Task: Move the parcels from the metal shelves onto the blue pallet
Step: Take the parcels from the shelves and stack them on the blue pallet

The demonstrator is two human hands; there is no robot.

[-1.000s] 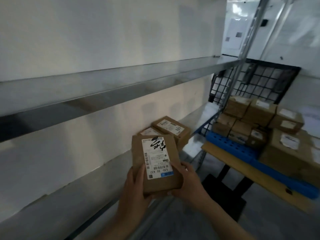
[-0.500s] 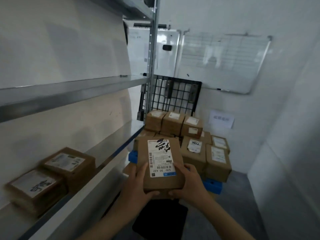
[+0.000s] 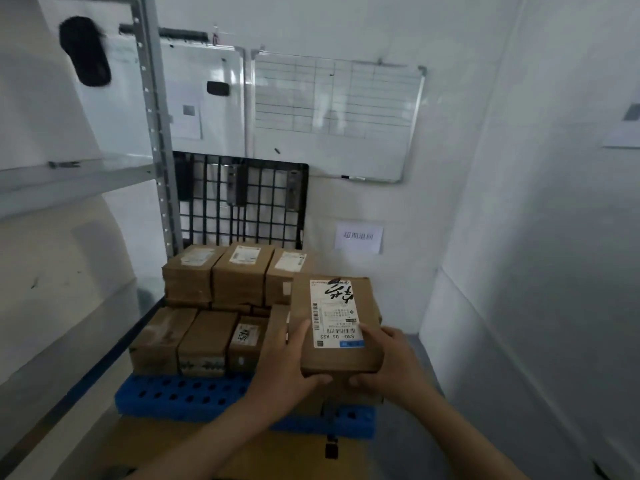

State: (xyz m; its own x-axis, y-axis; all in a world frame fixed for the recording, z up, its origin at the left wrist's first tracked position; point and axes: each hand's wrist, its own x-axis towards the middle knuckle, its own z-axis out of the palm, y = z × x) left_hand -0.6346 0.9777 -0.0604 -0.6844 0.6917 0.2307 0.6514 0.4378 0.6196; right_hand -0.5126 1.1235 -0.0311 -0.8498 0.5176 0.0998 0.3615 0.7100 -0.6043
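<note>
I hold a brown cardboard parcel (image 3: pixel 337 358) with a white shipping label, flat and label up, over the right front of the blue pallet (image 3: pixel 180 398). My left hand (image 3: pixel 289 370) grips its left and near edge, and my right hand (image 3: pixel 388 358) grips its right near corner. Several brown parcels (image 3: pixel 207 337) are stacked on the pallet in two tiers, the taller tier (image 3: pixel 239 275) at the back. The metal shelves (image 3: pixel 69 178) run along the left wall; no parcels on them are in view.
A black wire grid panel (image 3: pixel 242 199) leans on the back wall behind the pallet. A whiteboard (image 3: pixel 332 119) hangs above it. The shelf's upright post (image 3: pixel 156 133) stands just left of the stack. White walls close in on the right. A brown board (image 3: pixel 173 445) lies under the pallet.
The view has swung right from the shelves to face the pallet. The parcel in both hands has moved forward and right, and now hangs over the pallet's right front.
</note>
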